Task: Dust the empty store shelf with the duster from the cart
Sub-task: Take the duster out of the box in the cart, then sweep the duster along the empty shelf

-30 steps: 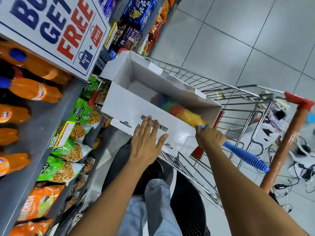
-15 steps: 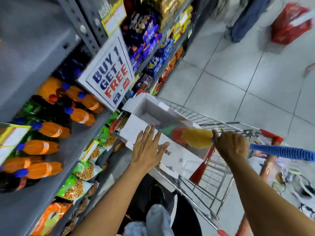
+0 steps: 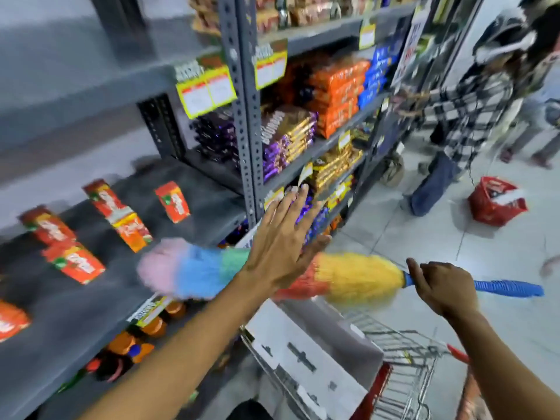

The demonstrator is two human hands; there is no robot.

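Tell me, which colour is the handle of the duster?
Blue; the duster handle shows clearly in the head view, held in the right hand.

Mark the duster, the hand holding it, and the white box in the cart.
duster (image 3: 360, 277): head view, yellow bristles.
right hand (image 3: 439, 286): head view, back of hand.
white box (image 3: 303, 359): head view, near side wall.

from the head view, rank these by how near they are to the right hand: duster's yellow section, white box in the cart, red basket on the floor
From the right hand, which grips the duster's blue handle:
1. Yellow section, just left of the hand.
2. White box, below and left, in the cart.
3. Red basket, far up the aisle on the floor.
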